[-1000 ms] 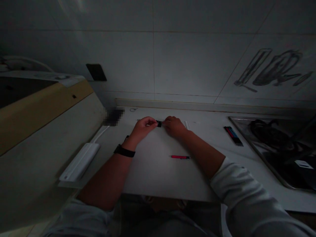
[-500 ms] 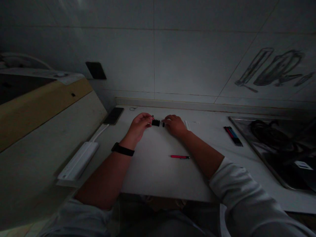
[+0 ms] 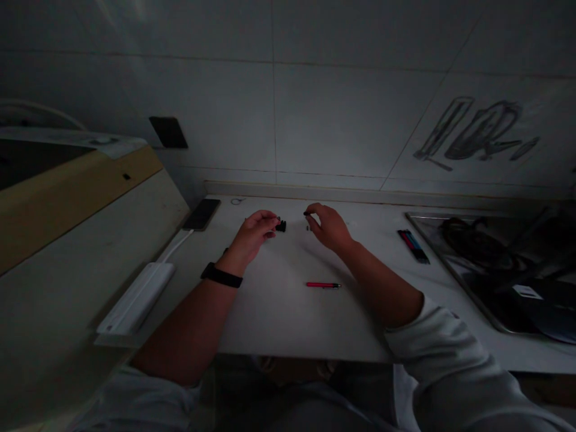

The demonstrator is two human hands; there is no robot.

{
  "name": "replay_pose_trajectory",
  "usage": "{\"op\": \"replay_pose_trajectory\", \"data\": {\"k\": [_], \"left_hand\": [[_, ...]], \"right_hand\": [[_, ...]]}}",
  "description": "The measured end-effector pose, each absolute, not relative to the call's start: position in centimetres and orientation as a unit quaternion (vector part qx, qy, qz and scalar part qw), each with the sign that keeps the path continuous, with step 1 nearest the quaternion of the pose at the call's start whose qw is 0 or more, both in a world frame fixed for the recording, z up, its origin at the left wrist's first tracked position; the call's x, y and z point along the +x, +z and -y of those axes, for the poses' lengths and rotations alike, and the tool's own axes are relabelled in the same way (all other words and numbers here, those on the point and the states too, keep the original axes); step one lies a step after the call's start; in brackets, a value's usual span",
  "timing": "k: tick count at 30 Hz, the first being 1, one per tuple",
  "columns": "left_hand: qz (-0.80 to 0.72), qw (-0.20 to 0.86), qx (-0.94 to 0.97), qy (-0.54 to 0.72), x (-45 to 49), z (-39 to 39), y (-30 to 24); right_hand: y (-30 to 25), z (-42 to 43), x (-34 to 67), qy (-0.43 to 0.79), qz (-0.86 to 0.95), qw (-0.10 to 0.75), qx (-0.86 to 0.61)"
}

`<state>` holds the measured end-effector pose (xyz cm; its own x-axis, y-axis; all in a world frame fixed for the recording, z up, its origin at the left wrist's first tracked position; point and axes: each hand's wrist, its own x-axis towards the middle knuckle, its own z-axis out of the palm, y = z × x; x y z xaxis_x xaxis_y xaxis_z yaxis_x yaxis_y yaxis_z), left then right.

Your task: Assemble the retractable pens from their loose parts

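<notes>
My left hand (image 3: pixel 257 233), with a black band on its wrist, is closed in a pinch at a small black ribbed piece (image 3: pixel 281 226) over the white counter. Fingers cover part of that piece. To the right, my right hand (image 3: pixel 330 225) is raised a little above the counter, thumb and forefinger bent round a small black bit (image 3: pixel 306 213) at the fingertips. Just below those fingertips sits another tiny dark piece (image 3: pixel 308 228), too small to name. A red pen (image 3: pixel 323 285) lies nearer to me, touched by neither hand.
A dark phone (image 3: pixel 202 214) and a white power strip (image 3: pixel 137 299) with a cable are at left. A small ring-like loop (image 3: pixel 236 201) lies by the wall. Several pens or refills (image 3: pixel 413 246) lie at right beside a metal-rimmed hob or tray (image 3: pixel 454 271).
My right hand has lifted and moved right, away from the ribbed piece, with a small black bit at its fingertips. Less of the ribbed piece shows by my left hand. The view has shifted slightly.
</notes>
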<state>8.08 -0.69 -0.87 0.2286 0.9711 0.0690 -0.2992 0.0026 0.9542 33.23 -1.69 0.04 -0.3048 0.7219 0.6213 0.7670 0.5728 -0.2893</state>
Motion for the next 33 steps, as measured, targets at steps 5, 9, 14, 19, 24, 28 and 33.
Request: {"op": "replay_pose_trajectory", "data": {"k": [5,9,14,19,24,28,33], "left_hand": [[-0.346,0.611,0.512,0.495,8.5,0.8,-1.6],[-0.347,0.602,0.541,0.474,9.0,0.9,-2.1],[-0.354,0.587,0.573,0.45,9.5,1.1,-2.7],[-0.365,0.581,0.588,0.428,9.8,1.4,-2.8],[-0.368,0.565,0.611,0.415,10.0,1.4,-3.2],[-0.363,0.542,0.641,0.405,10.0,1.5,-3.5],[-0.367,0.516,0.664,0.397,10.2,1.8,-3.2]], "right_hand": [[2.1,5.2,33.8,0.003,0.806,0.39,-0.446],[0.6,6.2,34.1,0.063,0.801,0.383,-0.456],[-3.1,5.8,34.3,0.118,0.78,0.395,-0.471],[-4.5,5.8,34.3,0.14,0.777,0.408,-0.459],[-4.4,6.0,34.3,0.154,0.754,0.442,-0.461],[-4.3,6.4,33.9,0.169,0.732,0.465,-0.469],[-4.1,6.9,33.6,0.169,0.727,0.47,-0.471]]}}
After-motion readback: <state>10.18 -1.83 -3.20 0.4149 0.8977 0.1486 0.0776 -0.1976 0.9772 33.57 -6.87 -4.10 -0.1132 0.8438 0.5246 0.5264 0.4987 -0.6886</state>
